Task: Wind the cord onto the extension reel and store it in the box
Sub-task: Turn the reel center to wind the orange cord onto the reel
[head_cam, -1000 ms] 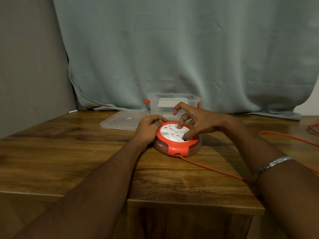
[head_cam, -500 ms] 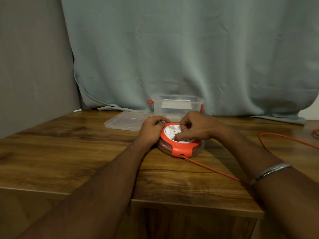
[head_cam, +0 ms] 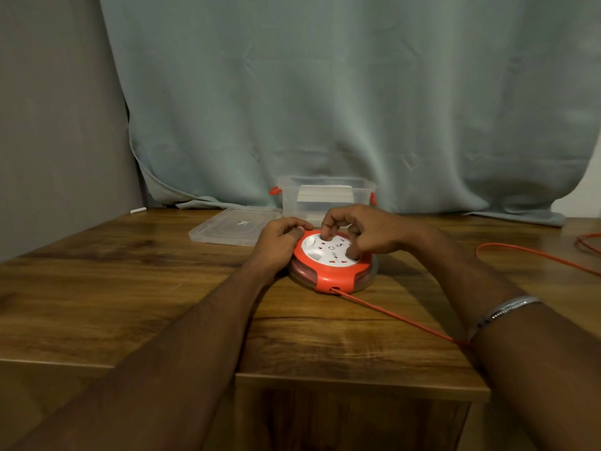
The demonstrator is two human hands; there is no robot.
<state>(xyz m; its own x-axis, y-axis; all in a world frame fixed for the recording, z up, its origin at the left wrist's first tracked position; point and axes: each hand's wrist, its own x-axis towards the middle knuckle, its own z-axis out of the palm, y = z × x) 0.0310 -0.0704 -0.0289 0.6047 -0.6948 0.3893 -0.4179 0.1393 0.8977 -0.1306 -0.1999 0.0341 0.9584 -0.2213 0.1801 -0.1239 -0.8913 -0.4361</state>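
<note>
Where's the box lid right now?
In the head view the clear lid lies flat on the table, left of the open box and just behind the left hand.

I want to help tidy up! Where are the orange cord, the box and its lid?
orange cord [head_cam: 395, 315], head view, stretch crossing the table.
box [head_cam: 327, 194], head view, clear front wall.
lid [head_cam: 227, 227], head view, flat top.
</note>
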